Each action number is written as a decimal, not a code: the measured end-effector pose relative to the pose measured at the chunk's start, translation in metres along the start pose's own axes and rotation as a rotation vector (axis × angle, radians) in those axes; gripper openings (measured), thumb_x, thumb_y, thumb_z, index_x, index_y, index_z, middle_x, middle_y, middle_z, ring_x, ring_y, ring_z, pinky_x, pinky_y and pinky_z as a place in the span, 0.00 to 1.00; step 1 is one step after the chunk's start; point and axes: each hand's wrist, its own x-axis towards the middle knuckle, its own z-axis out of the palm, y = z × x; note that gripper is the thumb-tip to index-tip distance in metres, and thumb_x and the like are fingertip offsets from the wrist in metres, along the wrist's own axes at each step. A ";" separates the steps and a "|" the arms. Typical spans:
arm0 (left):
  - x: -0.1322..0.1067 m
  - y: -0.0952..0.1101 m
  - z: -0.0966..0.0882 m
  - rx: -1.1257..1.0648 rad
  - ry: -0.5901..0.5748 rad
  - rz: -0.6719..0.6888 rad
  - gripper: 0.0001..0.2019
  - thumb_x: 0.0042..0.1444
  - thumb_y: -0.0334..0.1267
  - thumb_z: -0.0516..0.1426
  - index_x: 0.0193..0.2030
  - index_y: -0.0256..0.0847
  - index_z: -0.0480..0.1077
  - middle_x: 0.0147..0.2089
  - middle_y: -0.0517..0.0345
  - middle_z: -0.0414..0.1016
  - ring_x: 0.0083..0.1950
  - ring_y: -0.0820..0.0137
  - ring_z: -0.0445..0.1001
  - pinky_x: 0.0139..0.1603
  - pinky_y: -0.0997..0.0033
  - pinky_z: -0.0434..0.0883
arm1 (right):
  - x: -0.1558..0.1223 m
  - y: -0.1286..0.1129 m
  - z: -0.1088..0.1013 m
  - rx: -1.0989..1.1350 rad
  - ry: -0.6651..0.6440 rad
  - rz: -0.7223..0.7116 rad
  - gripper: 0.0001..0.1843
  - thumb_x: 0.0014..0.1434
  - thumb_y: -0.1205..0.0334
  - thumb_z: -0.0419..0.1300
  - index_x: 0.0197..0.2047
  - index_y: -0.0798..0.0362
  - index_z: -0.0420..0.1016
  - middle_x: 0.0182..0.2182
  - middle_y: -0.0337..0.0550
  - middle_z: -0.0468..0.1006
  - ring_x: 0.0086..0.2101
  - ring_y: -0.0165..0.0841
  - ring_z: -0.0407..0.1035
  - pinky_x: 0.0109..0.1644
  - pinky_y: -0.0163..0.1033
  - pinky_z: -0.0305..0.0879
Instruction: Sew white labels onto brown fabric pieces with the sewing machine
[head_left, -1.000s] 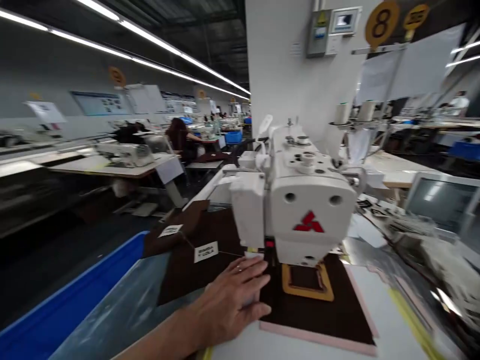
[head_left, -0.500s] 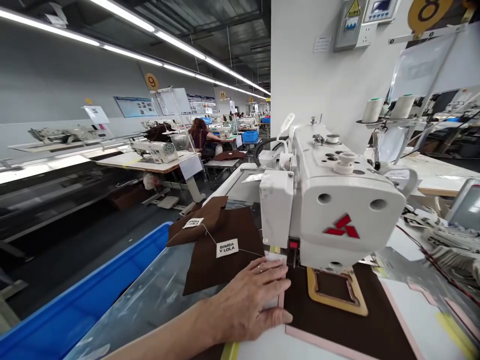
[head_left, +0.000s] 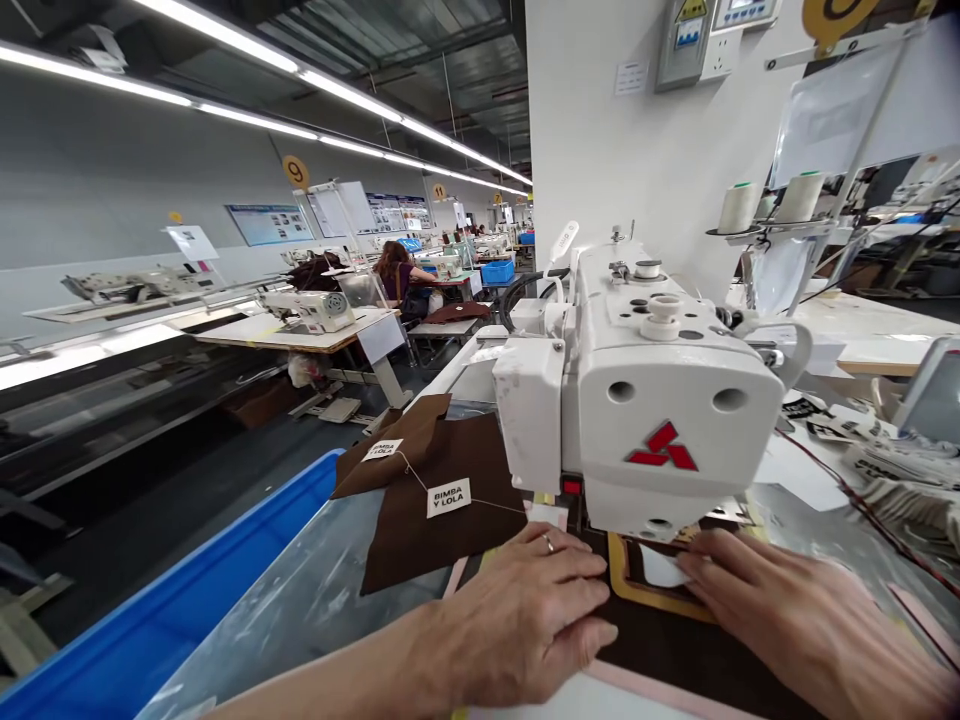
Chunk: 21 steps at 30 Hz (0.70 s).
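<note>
My left hand (head_left: 536, 615) lies flat, fingers stretched, on the brown fabric (head_left: 652, 635) and its pink-edged white template (head_left: 630, 695). Between the fingertips of my right hand (head_left: 787, 610) is a white label (head_left: 661, 567), its face turned so no print shows. It is inside the tan clamp frame (head_left: 626, 590), which rests on the fabric under the head of a white sewing machine (head_left: 675, 400). Left of the machine lie brown pieces (head_left: 405, 540) bearing white printed labels (head_left: 448, 497), with a thread running between them.
A blue bin (head_left: 187, 590) stands along the table's left side. Stacked printed labels (head_left: 892, 480) lie at the right, below thread cones (head_left: 739, 208). A control panel (head_left: 937, 400) sits at the right edge. Farther back, a seated person (head_left: 397, 275) is among other sewing machines.
My right hand has come into view from the right with a white label, over the clamp frame. My left hand has slid slightly right, and the view has shifted a little.
</note>
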 end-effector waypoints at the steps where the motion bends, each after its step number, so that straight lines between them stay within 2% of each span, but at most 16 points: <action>1: 0.001 -0.002 0.002 0.008 0.001 -0.008 0.11 0.75 0.41 0.56 0.52 0.39 0.78 0.59 0.53 0.81 0.61 0.62 0.78 0.70 0.59 0.68 | 0.009 0.003 0.002 -0.037 -0.027 -0.051 0.18 0.80 0.58 0.47 0.48 0.44 0.78 0.41 0.39 0.81 0.34 0.34 0.79 0.31 0.38 0.73; 4: 0.002 -0.006 0.006 0.023 0.018 -0.030 0.12 0.74 0.41 0.57 0.57 0.40 0.77 0.62 0.53 0.80 0.63 0.61 0.77 0.72 0.59 0.66 | 0.014 0.009 0.005 -0.112 -0.026 -0.115 0.16 0.80 0.56 0.47 0.56 0.49 0.76 0.47 0.44 0.82 0.42 0.38 0.81 0.40 0.41 0.79; 6: 0.002 -0.006 0.006 0.019 0.014 -0.037 0.12 0.74 0.42 0.57 0.58 0.41 0.76 0.63 0.53 0.79 0.63 0.61 0.77 0.73 0.59 0.65 | 0.004 0.010 0.006 -0.143 -0.044 -0.119 0.17 0.79 0.52 0.50 0.62 0.49 0.73 0.54 0.45 0.81 0.47 0.39 0.80 0.46 0.43 0.80; 8: 0.004 -0.004 0.005 0.011 0.004 -0.033 0.13 0.75 0.42 0.57 0.59 0.41 0.76 0.63 0.54 0.79 0.63 0.61 0.77 0.74 0.59 0.64 | -0.006 0.010 0.007 -0.182 -0.071 -0.119 0.18 0.78 0.53 0.51 0.65 0.47 0.72 0.57 0.43 0.80 0.49 0.40 0.79 0.48 0.44 0.80; 11: 0.007 0.001 0.004 0.016 0.010 -0.044 0.14 0.76 0.41 0.55 0.60 0.41 0.75 0.62 0.54 0.80 0.63 0.61 0.77 0.75 0.58 0.62 | -0.009 0.007 0.009 -0.193 -0.078 -0.143 0.18 0.76 0.60 0.51 0.64 0.47 0.73 0.57 0.43 0.81 0.50 0.41 0.78 0.49 0.45 0.80; 14: 0.011 0.005 0.004 0.016 0.011 -0.056 0.13 0.77 0.41 0.54 0.60 0.41 0.75 0.61 0.54 0.81 0.63 0.61 0.78 0.75 0.58 0.62 | 0.001 0.005 0.008 -0.131 -0.125 -0.176 0.19 0.73 0.67 0.51 0.62 0.49 0.74 0.56 0.42 0.81 0.52 0.41 0.77 0.50 0.46 0.80; 18: 0.015 0.005 0.005 0.017 -0.023 -0.031 0.14 0.76 0.41 0.54 0.61 0.41 0.74 0.62 0.54 0.80 0.63 0.61 0.77 0.73 0.59 0.64 | 0.015 0.003 0.002 -0.088 -0.209 -0.198 0.16 0.74 0.67 0.52 0.60 0.52 0.74 0.56 0.42 0.81 0.52 0.41 0.76 0.53 0.46 0.78; 21: 0.015 0.002 0.008 0.023 -0.041 -0.036 0.15 0.75 0.41 0.55 0.63 0.41 0.73 0.63 0.54 0.80 0.64 0.61 0.77 0.73 0.58 0.65 | 0.017 -0.001 0.003 -0.061 -0.157 -0.188 0.13 0.76 0.65 0.52 0.58 0.53 0.74 0.54 0.42 0.82 0.52 0.40 0.76 0.55 0.45 0.76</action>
